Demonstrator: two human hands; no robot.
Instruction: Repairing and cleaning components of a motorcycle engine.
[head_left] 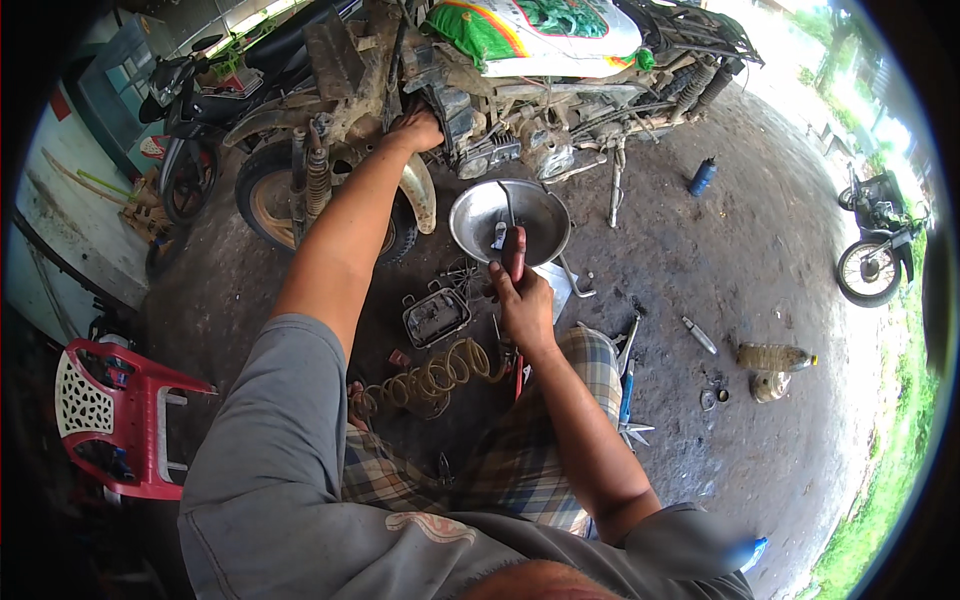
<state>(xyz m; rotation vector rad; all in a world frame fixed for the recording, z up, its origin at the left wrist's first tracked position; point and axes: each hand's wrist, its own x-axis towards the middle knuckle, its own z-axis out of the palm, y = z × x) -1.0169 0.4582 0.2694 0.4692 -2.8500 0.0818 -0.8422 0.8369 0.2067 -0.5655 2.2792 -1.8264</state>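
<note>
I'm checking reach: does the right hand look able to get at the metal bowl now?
Probably yes: the right hand is near the metal bowl, with no visible obstruction, though it holds a reddish-handled tool.

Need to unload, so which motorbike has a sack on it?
The middle motorbike, which the left hand reaches into: a green-white sack lies across it. The left motorbike and right motorbike show none.

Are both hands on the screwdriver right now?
No, only the right hand holds the screwdriver, while the left hand is up at the motorcycle.
</note>
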